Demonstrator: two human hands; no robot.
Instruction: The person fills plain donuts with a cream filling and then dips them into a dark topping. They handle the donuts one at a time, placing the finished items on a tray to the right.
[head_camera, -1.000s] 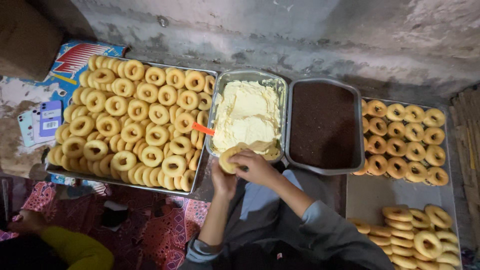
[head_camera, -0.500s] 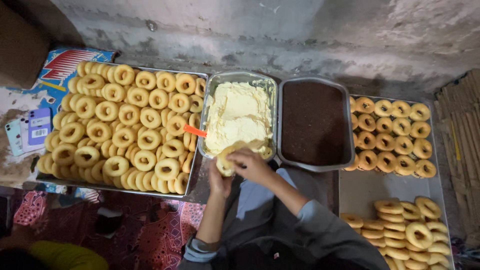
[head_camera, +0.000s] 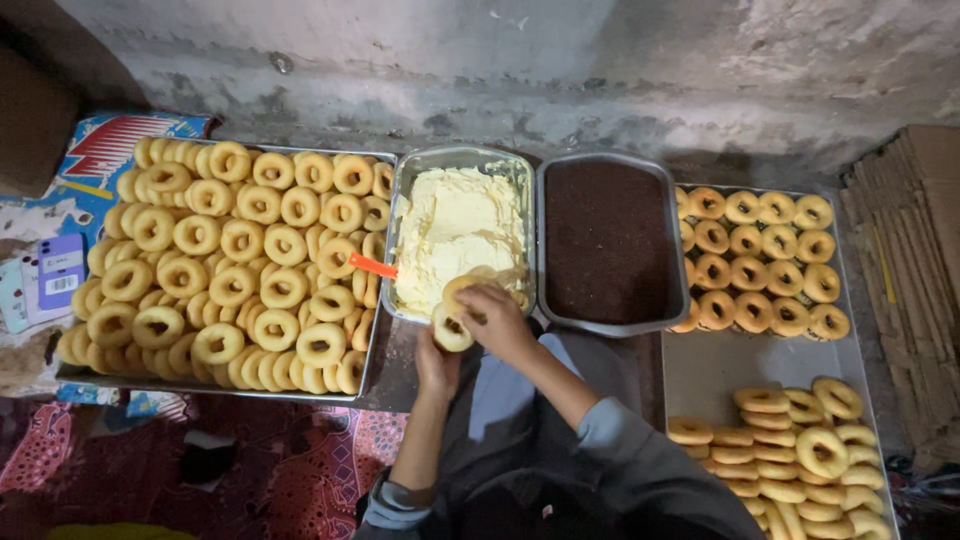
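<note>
At the far left edge, on a blue, red and white printed sheet, lies a small purple rectangular card with a white label at its lower end. Just right of it, a wide metal tray is heaped with pale golden ring biscuits, smooth and matte, overlapping in rows. An orange handle sticks out over the rim of the next pan, a rounded metal one holding soft, lumpy, cream-coloured filling. At that pan's near edge the left hand is clamped from below on one ring biscuit, held upright. The right hand is curled on a second ring set against the first, just over the cream. Right of the cream sits a grey rectangular pan filled with dark brown, fine-grained crumbs. Farther right, a flat steel tray carries neat rows of browner rings above and a stacked pile below. Brown corrugated cardboard stands at the right edge. Compared with a moment ago, both hands stay at the cream pan's near edge, and the whole view has shifted slightly.
</note>
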